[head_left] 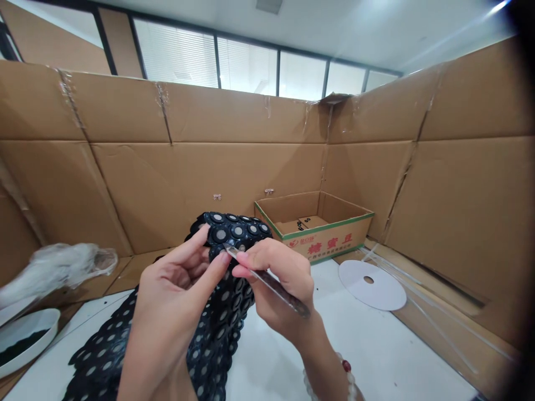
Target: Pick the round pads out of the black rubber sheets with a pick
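My left hand (175, 301) pinches the raised edge of a black sheet (213, 334) covered with round rubbery rings with pale grey centres. Thumb and fingers grip it near the top, while the rest drapes down over the table. Held like a pen in my right hand (284, 284) is a slim metal tool (276, 287) with a pointed tip; I cannot tell whether it is tweezers or a knife. Its tip touches one of the rings beside my left thumb. A beaded bracelet circles my right wrist.
An open cardboard box (326, 239) with a few small black rings inside stands behind my right hand. A white disc (371, 284) lies to the right. At the left are a clear plastic bag (62, 273) and a white bowl (50, 328) with dark contents. Tall cardboard walls (246, 167) enclose the table.
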